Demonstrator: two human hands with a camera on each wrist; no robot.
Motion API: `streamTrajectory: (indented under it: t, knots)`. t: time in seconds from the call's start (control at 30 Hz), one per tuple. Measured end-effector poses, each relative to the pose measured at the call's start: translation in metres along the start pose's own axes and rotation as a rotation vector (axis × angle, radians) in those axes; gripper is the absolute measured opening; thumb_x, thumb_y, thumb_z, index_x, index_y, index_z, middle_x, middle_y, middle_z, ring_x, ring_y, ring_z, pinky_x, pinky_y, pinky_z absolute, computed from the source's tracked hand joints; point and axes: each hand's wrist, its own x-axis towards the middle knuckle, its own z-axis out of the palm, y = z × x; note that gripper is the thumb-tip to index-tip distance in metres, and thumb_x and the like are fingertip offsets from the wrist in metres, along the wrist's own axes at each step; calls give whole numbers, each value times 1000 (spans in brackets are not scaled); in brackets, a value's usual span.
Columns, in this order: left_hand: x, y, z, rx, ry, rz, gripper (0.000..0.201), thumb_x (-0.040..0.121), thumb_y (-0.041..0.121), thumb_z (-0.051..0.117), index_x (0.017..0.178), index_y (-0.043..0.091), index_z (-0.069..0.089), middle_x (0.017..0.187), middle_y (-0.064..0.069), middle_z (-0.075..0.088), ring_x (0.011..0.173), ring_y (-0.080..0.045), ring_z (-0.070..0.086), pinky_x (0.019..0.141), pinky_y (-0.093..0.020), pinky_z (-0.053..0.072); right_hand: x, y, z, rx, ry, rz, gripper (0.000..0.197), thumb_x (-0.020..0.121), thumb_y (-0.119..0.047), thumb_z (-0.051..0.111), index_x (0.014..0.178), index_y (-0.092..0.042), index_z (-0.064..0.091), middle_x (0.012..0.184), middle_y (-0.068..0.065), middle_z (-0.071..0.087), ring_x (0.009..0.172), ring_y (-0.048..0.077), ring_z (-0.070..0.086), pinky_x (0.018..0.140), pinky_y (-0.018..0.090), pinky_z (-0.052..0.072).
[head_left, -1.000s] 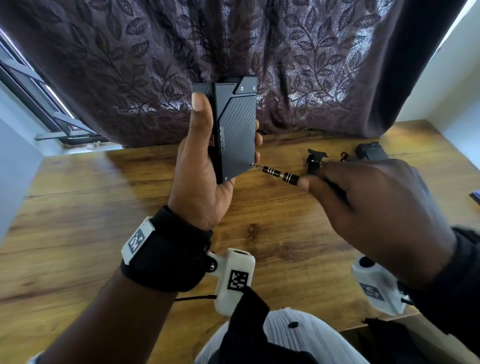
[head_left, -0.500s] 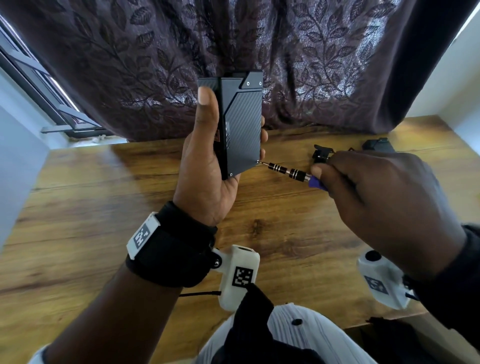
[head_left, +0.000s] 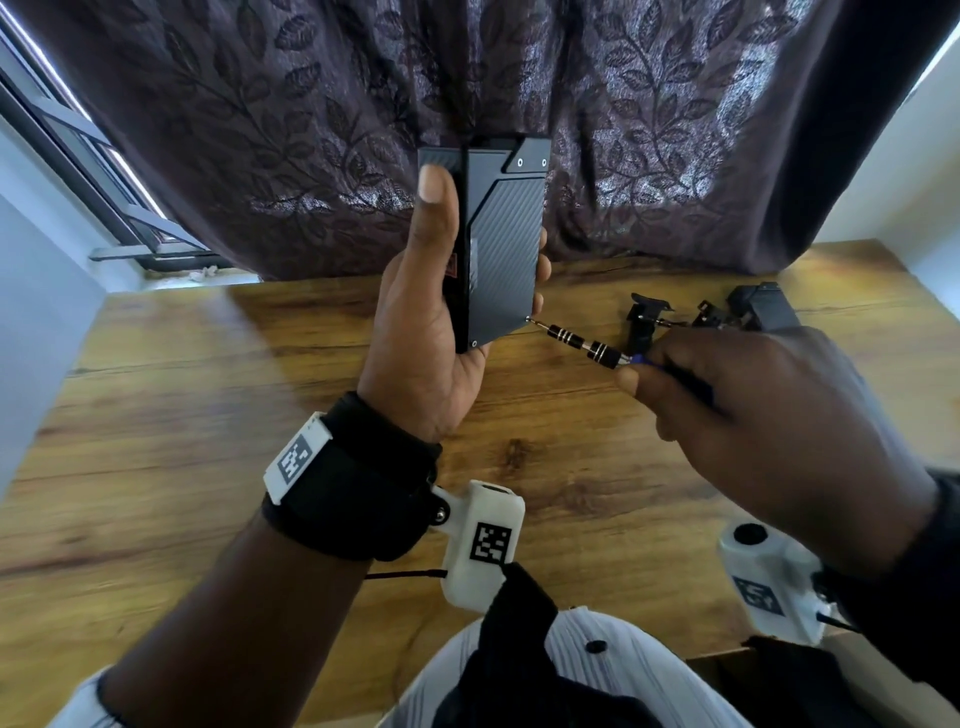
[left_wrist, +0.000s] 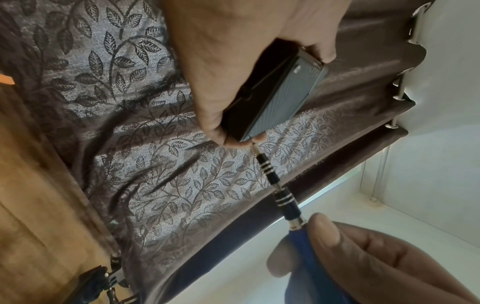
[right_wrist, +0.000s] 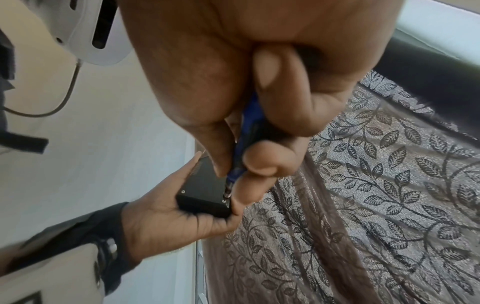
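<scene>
Two hands work above the wooden table (head_left: 182, 415), in front of a leaf-patterned curtain (head_left: 260, 130). Your left hand (head_left: 426, 332) grips the black case (head_left: 506, 249) upright and clear of the table. Your thumb lies along its near edge, and your fingertips (head_left: 543, 244) wrap round its far edge. Your right hand (head_left: 779, 426) pinches the screwdriver (head_left: 582, 345) by its blue handle, with thumb and fingers curled close round it. The ringed black shaft slants up and to the left, and its tip touches the lower right corner of the case's ribbed face. Several small black parts (head_left: 647, 325) lie on the table just beyond your right hand, near the curtain's hem.
</scene>
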Motion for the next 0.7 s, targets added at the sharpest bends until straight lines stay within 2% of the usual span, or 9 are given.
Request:
streamTrajectory:
  t: [0.07,0.13,0.23,0.33,0.47,0.6,0.67,0.7]
  knots:
    - [1,1,1,-1,-2,9,67,104,52,28,135,-2,54,110,-22,61,98,-34,60,81,-43,53,0,-2,2,-13,-7,9,29,92,-48,52,76,-25,60,57,-10,57,49,5,51,46,23,38]
    - [1,2,3,9,3,22,68,104,55,30,135,-1,54,110,-23,61,97,-34,60,81,-42,53,1,-5,3,-33,-10,25,20,86,-44,60,84,-25,58,69,-13,54,57,-1,47,49,18,28]
    - [0,3,3,17,5,34,76,101,61,36,138,-4,52,112,-23,61,97,-34,61,80,-42,54,0,-6,2,-37,28,54,25,78,-43,70,89,-25,56,83,-10,56,62,6,50,53,15,29]
    - [-2,3,3,-3,6,34,71,104,54,29,138,-5,52,111,-22,61,96,-33,61,80,-42,53,-2,-10,-3,-43,95,30,22,79,-41,70,84,-21,63,74,-8,57,56,15,50,56,13,31]
    - [-3,4,3,-8,18,43,83,95,63,41,140,-6,50,114,-23,59,97,-32,61,80,-41,54,1,-8,-4,-52,86,1,29,90,-46,58,78,-21,67,62,-11,55,52,11,45,52,16,29]
    - [-4,5,0,-23,27,10,83,91,64,42,142,-1,50,116,-21,60,102,-32,61,83,-42,54,1,-5,2,24,35,16,30,92,-50,50,80,-27,65,60,-9,61,54,8,55,50,27,44]
    - [-4,3,-3,-32,45,-4,81,97,65,40,145,0,49,117,-19,61,104,-31,61,86,-43,54,0,-4,3,43,24,31,24,93,-49,50,80,-33,62,61,-9,62,54,3,53,51,26,44]
    - [-4,2,-6,-38,59,-7,78,102,63,34,146,1,48,117,-19,61,104,-30,61,87,-44,54,-1,-4,3,46,18,39,22,93,-48,51,83,-33,64,62,-9,63,56,5,54,53,22,42]
